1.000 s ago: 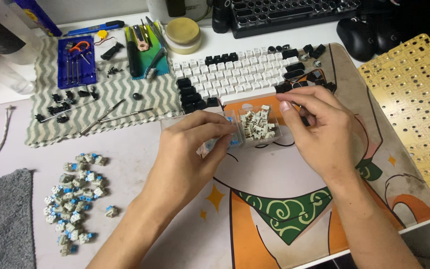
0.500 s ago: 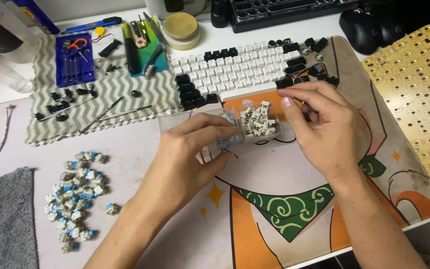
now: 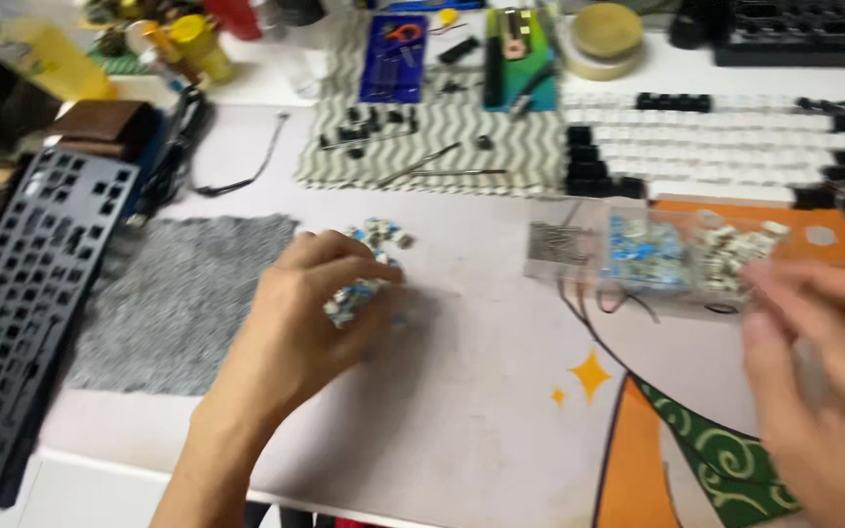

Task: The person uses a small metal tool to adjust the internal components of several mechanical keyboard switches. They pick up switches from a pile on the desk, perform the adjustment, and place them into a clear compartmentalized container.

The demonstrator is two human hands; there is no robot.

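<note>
My left hand (image 3: 310, 318) rests on the pale desk mat with its fingers curled over a few small blue-and-white keyboard switches (image 3: 352, 293) from a loose pile (image 3: 381, 235). At the lower right my right hand (image 3: 823, 376) is blurred, its fingers spread and nothing seen in it. It hovers just in front of a clear plastic box (image 3: 559, 244) that holds blue and cream switches (image 3: 649, 254).
A white keyboard with black edge keys (image 3: 726, 137) lies behind the box. A striped cloth (image 3: 442, 137) carries small tools, a blue case (image 3: 393, 59) and a tape roll (image 3: 606, 34). A grey felt pad (image 3: 178, 293) and a black switch plate (image 3: 22, 293) lie at the left.
The view has swung left. My left hand left the clear box and went left onto the switch pile. My right hand came off the box and drew back toward me.
</note>
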